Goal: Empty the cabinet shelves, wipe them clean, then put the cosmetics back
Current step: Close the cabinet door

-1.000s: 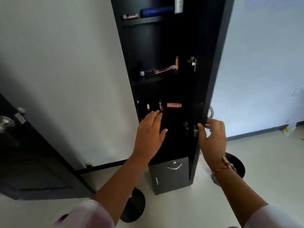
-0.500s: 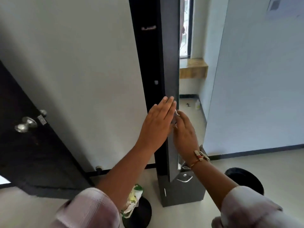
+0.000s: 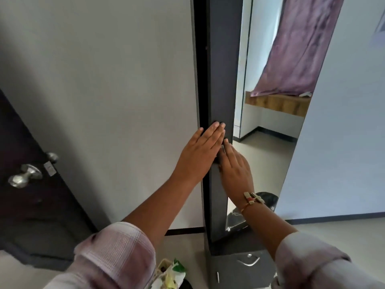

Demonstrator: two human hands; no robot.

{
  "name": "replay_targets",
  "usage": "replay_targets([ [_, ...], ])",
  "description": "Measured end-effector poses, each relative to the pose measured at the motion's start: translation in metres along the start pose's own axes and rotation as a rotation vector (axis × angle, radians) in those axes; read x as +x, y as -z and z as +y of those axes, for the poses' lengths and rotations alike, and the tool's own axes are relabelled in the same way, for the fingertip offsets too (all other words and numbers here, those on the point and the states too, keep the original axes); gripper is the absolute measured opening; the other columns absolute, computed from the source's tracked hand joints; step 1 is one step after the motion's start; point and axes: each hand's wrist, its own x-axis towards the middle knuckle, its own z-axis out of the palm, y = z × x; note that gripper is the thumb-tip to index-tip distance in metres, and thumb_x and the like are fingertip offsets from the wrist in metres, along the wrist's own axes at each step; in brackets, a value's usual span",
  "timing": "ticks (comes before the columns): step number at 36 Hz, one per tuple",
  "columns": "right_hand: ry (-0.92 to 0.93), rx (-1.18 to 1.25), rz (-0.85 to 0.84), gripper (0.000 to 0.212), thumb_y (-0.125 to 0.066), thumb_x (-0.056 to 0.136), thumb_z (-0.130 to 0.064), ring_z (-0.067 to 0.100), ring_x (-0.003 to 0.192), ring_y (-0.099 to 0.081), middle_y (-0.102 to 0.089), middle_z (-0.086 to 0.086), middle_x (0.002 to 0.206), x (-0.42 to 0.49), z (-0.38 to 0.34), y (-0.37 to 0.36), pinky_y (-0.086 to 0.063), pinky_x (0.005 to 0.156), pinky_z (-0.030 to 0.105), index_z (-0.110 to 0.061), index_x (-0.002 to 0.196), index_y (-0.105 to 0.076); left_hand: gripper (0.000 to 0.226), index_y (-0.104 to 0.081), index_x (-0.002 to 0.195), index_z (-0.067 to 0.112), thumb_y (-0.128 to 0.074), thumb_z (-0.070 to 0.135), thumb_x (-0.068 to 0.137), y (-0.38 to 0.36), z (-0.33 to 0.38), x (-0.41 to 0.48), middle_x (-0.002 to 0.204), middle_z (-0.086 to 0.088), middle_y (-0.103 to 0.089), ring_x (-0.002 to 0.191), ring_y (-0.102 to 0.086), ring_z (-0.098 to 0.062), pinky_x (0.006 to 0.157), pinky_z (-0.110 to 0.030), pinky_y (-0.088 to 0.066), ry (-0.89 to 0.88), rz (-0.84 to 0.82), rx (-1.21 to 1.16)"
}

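The tall dark cabinet (image 3: 220, 59) stands against the wall, its mirrored door (image 3: 270, 126) swung almost shut, so the shelves and cosmetics are hidden. My left hand (image 3: 200, 152) lies flat and open on the cabinet's dark front edge, fingers together and pointing up. Just right of it, my right hand (image 3: 236, 171) rests on the mirrored door with its fingertips at a small metal handle (image 3: 223, 147). Its thumb is hidden behind my left hand, so a grip on the handle cannot be made out.
A dark room door with a metal knob (image 3: 25, 178) stands ajar at the left. Below the mirror is a grey drawer with a curved handle (image 3: 249, 262). A crumpled green and white bag (image 3: 171, 274) sits on a black round stool by my left sleeve.
The cabinet door has swung from wide open to almost shut, hiding the shelves. Both hands rose and came together at the door's edge.
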Motion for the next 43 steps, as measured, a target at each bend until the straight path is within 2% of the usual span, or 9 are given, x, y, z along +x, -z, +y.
replay_targets([
  [9,-0.048,-0.076,-0.006,0.057,-0.051,0.096,-0.018,0.029,0.143,-0.031,-0.030,0.010,0.156,0.040,-0.007,-0.034,-0.038,0.111,0.046,-0.011,0.149,-0.033,0.070,-0.007,0.155,0.012,-0.049,0.017,0.099,-0.042,-0.041,0.020,0.163,-0.005,0.003,0.150,0.006,-0.021,0.121,-0.042,-0.014,-0.031,-0.013,-0.020],
  [14,-0.086,-0.088,0.047,0.055,-0.056,0.093,-0.021,0.032,0.139,-0.038,-0.039,0.012,0.152,0.060,-0.014,-0.047,-0.041,0.108,0.046,-0.009,0.144,-0.041,0.071,-0.003,0.155,0.012,-0.048,0.015,0.099,-0.061,-0.058,0.031,0.163,-0.005,0.004,0.150,0.006,-0.022,0.120,-0.044,-0.016,-0.040,-0.025,-0.025],
  [18,-0.109,-0.124,0.076,0.053,-0.058,0.093,-0.026,0.032,0.137,-0.041,-0.042,0.012,0.149,0.073,-0.016,-0.059,-0.042,0.105,0.045,-0.010,0.142,-0.046,0.074,-0.004,0.155,0.013,-0.051,0.021,0.098,-0.073,-0.070,0.039,0.163,-0.005,0.004,0.150,0.005,-0.022,0.120,-0.044,-0.016,-0.052,-0.034,-0.035],
  [24,-0.144,-0.166,0.128,0.054,-0.064,0.090,-0.030,0.033,0.135,-0.043,-0.045,0.011,0.147,0.089,-0.017,-0.077,-0.039,0.106,0.050,-0.012,0.139,-0.049,0.079,-0.003,0.155,0.015,-0.054,0.030,0.097,-0.092,-0.085,0.050,0.163,-0.006,0.003,0.149,0.007,-0.024,0.120,-0.045,-0.014,-0.076,-0.050,-0.033],
  [28,-0.143,-0.194,0.172,0.053,-0.063,0.090,-0.029,0.033,0.135,-0.043,-0.044,0.011,0.148,0.090,-0.015,-0.086,-0.035,0.107,0.051,-0.012,0.139,-0.050,0.078,-0.004,0.155,0.015,-0.054,0.032,0.097,-0.100,-0.090,0.052,0.163,-0.006,0.004,0.149,0.008,-0.024,0.120,-0.045,-0.013,-0.093,-0.031,-0.028],
  [43,-0.150,-0.204,0.189,0.049,-0.056,0.093,-0.028,0.034,0.135,-0.044,-0.045,0.012,0.147,0.100,-0.013,-0.092,-0.039,0.105,0.052,-0.011,0.139,-0.049,0.075,-0.002,0.155,0.014,-0.050,0.024,0.098,-0.111,-0.098,0.061,0.163,-0.007,0.005,0.150,0.006,-0.024,0.120,-0.046,-0.014,-0.115,-0.013,-0.044],
])
